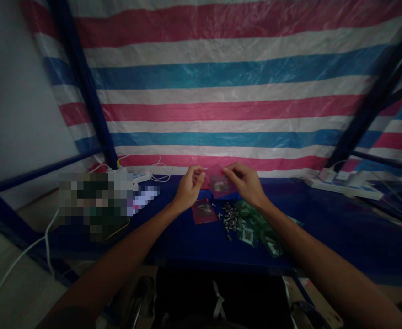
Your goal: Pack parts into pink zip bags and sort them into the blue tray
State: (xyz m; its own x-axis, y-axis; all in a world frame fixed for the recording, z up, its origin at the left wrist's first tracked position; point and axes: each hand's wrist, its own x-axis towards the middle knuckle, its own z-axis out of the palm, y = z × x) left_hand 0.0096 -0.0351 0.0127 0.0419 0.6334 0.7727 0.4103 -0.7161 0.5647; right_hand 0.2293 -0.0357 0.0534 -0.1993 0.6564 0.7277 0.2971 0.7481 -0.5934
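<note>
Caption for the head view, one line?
Left hand and right hand pinch a small red pouch over a blue table; second red pouch, loose screws, green pouches below.

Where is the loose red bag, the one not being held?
In the head view the loose red bag lies flat on the blue table, just below the left hand and left of the pile of screws.

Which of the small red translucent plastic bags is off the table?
The red bag pinched between left hand and right hand; the other red bag lies flat on the blue tabletop.
</note>
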